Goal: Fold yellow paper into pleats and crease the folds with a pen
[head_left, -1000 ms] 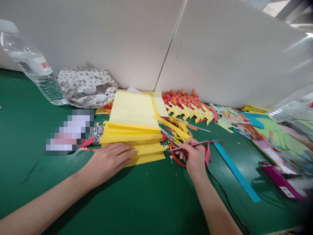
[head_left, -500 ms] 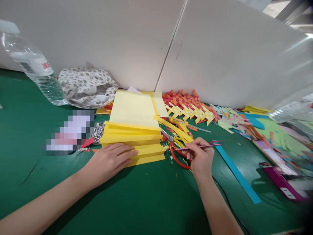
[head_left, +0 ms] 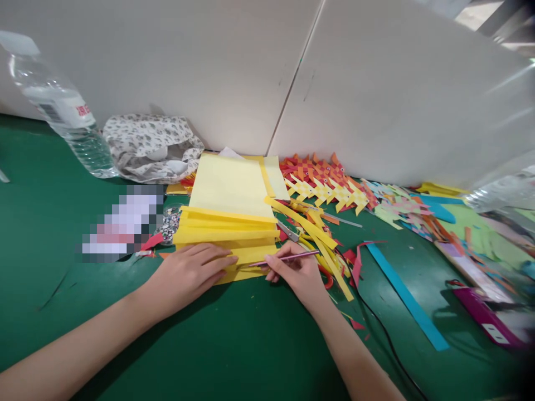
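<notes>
My left hand (head_left: pixel 198 269) lies flat, fingers stretched, on a pleated sheet of yellow paper (head_left: pixel 251 255). In my right hand (head_left: pixel 295 267) is a thin purple pencil (head_left: pixel 298 255), pinched between thumb and fingers. Its tip rests on or just above the lower fold of the yellow paper, beside my left fingertips. Behind the pleats lies a pale yellow sheet (head_left: pixel 229 184). Scissors (head_left: pixel 288 230) lie just past my right hand, their red handles mostly hidden by the hand and yellow paper strips (head_left: pixel 309 223).
A water bottle (head_left: pixel 69 108) and a patterned cloth pouch (head_left: pixel 152 147) stand at the back left, near a blurred phone (head_left: pixel 123 225). Woven paper fish (head_left: pixel 328 192) lie by the wall. A blue strip (head_left: pixel 405 295), a black cable (head_left: pixel 387 331) and a purple power strip (head_left: pixel 485 317) are rightward.
My right hand has moved left with the pencil, from over the scissors to the pleated paper, and the pencil tip now points onto its lower fold. My left hand has stayed put.
</notes>
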The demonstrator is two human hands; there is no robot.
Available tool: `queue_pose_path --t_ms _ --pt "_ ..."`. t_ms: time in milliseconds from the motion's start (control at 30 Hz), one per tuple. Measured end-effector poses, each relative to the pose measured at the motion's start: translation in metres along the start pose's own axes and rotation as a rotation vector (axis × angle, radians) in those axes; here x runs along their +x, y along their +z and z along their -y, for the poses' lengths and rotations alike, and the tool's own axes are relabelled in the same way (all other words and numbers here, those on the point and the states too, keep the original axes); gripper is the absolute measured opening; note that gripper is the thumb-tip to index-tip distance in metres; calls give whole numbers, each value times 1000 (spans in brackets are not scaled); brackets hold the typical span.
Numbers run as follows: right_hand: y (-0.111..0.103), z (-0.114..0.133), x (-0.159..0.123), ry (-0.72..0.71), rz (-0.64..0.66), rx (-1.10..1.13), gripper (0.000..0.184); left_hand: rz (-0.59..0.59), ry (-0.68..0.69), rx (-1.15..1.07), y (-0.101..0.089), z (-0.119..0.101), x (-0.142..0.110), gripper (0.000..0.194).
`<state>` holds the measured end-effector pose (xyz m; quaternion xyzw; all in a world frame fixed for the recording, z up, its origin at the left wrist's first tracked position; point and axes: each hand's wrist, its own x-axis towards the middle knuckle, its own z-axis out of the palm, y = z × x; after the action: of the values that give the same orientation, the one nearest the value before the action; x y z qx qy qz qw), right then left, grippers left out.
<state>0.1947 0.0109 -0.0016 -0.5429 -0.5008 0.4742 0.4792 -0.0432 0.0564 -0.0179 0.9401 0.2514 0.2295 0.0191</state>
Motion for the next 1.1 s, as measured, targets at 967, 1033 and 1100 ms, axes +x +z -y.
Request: queue_pose_path --t_ms 967,1033,1100 --pt "-60 0 9 -46 -397 -48 20 4 -7 -18 2 1 -3 28" --pt "-64 1 8 -101 -438 -76 19 4 -8 -17 2 1 -3 28" --pt "-65 3 7 -178 -468 -52 19 3 -12 -18 2 1 -3 28"
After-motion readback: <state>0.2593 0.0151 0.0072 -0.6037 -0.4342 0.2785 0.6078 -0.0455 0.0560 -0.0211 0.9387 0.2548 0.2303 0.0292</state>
